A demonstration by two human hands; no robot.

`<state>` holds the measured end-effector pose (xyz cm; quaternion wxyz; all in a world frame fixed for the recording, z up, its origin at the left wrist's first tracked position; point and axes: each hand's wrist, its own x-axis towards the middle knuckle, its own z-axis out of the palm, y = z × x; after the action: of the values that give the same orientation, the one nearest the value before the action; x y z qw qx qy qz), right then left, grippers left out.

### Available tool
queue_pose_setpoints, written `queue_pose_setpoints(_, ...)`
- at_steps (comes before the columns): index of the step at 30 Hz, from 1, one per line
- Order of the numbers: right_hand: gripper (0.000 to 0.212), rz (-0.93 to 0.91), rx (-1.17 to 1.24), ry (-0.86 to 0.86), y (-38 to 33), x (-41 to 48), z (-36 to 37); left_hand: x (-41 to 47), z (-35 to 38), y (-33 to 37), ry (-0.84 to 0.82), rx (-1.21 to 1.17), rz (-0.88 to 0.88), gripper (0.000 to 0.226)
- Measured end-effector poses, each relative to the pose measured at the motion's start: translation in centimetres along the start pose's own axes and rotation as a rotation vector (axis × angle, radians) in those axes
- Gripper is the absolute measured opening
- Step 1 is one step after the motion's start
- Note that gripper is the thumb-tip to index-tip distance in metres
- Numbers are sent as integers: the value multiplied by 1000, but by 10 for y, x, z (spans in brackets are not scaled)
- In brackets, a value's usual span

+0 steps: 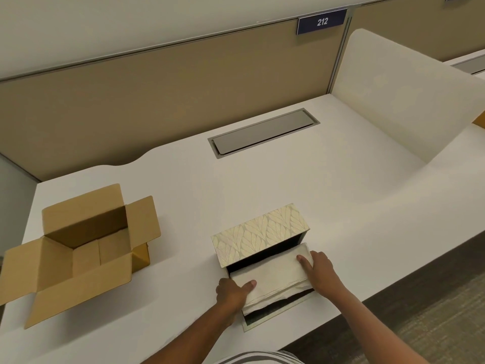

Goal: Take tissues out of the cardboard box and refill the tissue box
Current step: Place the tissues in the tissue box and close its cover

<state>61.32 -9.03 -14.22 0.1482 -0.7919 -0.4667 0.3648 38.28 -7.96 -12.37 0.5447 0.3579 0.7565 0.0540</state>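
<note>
The cardboard box point(78, 248) sits empty at the left, and both hands, left hand point(232, 291) and right hand point(319, 269), grip the tissues point(273, 277), half pushed into the tissue box point(258, 233), flap unclosed.

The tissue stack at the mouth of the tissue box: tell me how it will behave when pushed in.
The tissue stack is probably floppy: its near edge droops in loose layers. It may buckle rather than slide as one block, so the left hand and right hand pressing each end look sensible. It likely weighs little.
</note>
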Motion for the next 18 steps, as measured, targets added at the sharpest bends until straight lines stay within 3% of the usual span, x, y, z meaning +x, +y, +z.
queue_pose_setpoints(18, 44, -142, -244, 12, 7, 1, -2, 11, -6, -3, -114, 192, 22, 94)
